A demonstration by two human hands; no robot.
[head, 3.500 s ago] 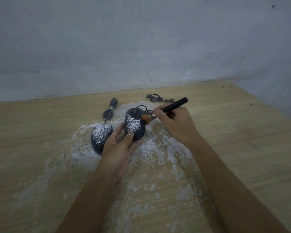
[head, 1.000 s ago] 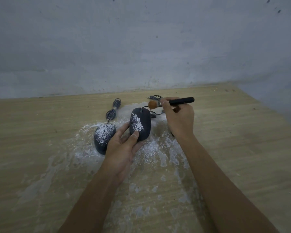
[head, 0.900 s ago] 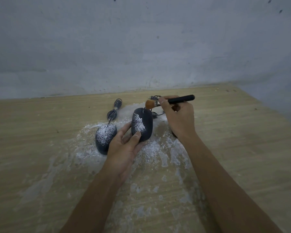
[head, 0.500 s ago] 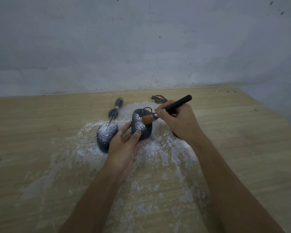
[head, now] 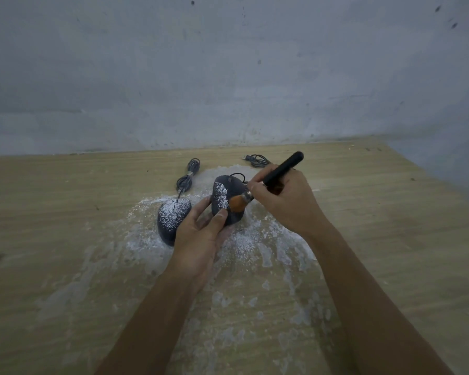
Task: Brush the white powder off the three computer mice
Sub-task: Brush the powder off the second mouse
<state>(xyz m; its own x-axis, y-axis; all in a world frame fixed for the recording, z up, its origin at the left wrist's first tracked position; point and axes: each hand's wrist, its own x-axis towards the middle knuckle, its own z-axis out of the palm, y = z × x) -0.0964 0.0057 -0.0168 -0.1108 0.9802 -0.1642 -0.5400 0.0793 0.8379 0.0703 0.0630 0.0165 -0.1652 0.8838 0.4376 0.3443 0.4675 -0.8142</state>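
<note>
Head camera looks down on a pale wooden table (head: 377, 239) with a visible grain, pushed against a plain grey-white wall (head: 228, 77) that has a few dark specks and scuffs. The wall turns a corner at the far right. White powder (head: 244, 244) is spread over the middle of the table in a wide smeared patch that reaches toward me between my forearms.

I cannot read any lettering on the mice or the brush from here.

My left hand (head: 201, 239) grips the middle mouse (head: 233, 185), with the thumb on its near end and the fingers curled around its left side. It is dark grey and tipped onto its side. A band of powder clings to its left half, and its right half is dark and bare. My right hand (head: 287, 201) pinches the brush (head: 282, 169) by its black handle, fingers closed around it. The orange-brown bristles (head: 237, 203) touch the mouse near my left thumb.

Just left of my left hand, the left mouse (head: 172, 215) lies flat on the table, its top thickly dusted white. Its bundled cable (head: 188, 177) lies behind it. A second coiled cable (head: 256, 159) with a USB plug lies beyond my right hand, near the wall.
</note>
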